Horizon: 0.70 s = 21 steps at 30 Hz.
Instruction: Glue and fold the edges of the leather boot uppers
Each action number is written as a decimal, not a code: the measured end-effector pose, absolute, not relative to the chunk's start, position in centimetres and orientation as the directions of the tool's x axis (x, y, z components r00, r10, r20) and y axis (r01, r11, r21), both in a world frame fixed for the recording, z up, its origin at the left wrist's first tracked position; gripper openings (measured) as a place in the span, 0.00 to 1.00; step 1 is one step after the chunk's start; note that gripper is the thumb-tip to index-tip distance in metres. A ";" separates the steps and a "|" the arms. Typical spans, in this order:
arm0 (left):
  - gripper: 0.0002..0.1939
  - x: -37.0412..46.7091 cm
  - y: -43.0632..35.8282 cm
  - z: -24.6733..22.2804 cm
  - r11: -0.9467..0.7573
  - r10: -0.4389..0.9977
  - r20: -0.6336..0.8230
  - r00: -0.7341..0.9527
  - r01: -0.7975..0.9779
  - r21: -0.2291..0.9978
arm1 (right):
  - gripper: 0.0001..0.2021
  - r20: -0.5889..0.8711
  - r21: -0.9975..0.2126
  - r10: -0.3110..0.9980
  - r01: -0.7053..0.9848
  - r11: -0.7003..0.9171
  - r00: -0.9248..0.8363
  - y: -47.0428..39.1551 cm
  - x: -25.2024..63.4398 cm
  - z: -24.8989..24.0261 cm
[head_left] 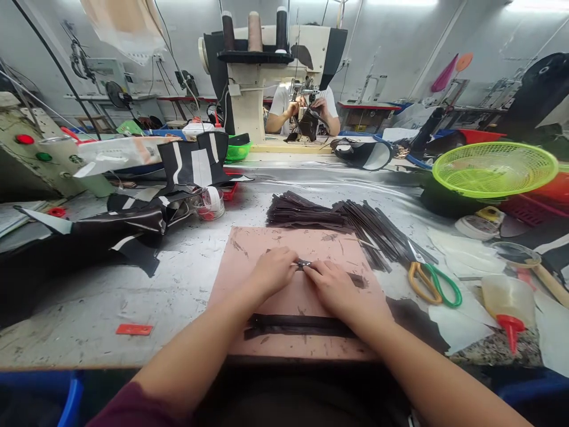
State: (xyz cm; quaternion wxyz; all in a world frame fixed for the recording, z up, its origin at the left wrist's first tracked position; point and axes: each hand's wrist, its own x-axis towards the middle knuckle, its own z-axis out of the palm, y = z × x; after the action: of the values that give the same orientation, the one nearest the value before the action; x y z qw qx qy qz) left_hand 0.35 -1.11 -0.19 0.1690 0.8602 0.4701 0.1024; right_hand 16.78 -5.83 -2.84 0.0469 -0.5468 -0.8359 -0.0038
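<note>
Over a pink board [240, 255] on the worktable, my left hand [276, 271] and my right hand [329, 286] come close together. Their fingers are closed on a dark strip [304, 263], seen in the small gap between them. One dark end of it shows past my right hand; the rest is under my fingers. Nearer to me, a longer black strip [293, 324] lies across the board, partly behind my right forearm. Just beyond the board is a pile of dark strips [309, 212], with more strips [367, 228] fanned out to its right.
Scissors [433, 281] and a glue bottle [509, 302] lie at the right, below a green basket [493, 169]. Black pieces [128, 228] cover the left side, near a red flat piece [134, 329]. A sewing machine [253, 89] stands ahead, with another person [326, 110] behind it.
</note>
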 end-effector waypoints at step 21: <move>0.17 2.4 1.8 -1.3 -0.600 0.746 -0.046 0.664 0.701 0.384 | 0.17 0.061 -0.146 0.963 0.952 0.270 -0.263 -5.9 16.9 -2.8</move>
State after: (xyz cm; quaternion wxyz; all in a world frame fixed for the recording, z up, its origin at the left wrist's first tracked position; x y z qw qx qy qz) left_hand 2.41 1.80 -1.31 0.1883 0.8926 0.4054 0.0595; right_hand 16.86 -5.91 -2.77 0.0689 -0.6030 -0.7938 0.0398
